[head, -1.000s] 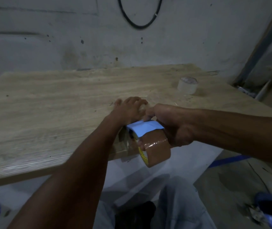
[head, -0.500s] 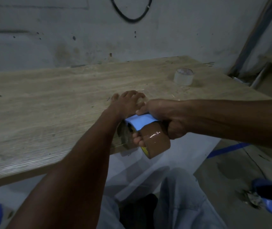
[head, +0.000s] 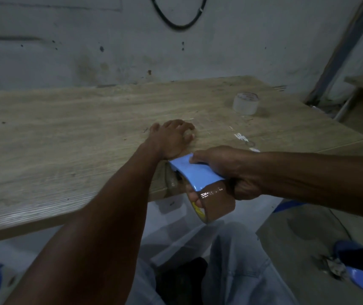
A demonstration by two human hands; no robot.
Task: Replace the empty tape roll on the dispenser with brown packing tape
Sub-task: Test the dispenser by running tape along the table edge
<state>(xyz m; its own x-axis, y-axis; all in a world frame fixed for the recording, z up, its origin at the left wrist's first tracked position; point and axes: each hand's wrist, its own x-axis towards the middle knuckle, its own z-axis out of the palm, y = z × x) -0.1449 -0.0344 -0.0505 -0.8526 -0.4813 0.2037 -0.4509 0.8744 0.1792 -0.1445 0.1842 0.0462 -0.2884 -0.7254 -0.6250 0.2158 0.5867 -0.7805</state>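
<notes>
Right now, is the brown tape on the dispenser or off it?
On: the brown tape sits under the dispenser blue guard, held in the right hand.

Both forearms are bare, with no sleeve, watch or ring showing anywhere along them. The left hand (head: 171, 137) and the right hand (head: 231, 170) wear no gloves. At six o'clock in the view, the legs are covered by pale, faded blue jeans (head: 242, 267), the cloth creased and folded over the thighs and knees.
</notes>
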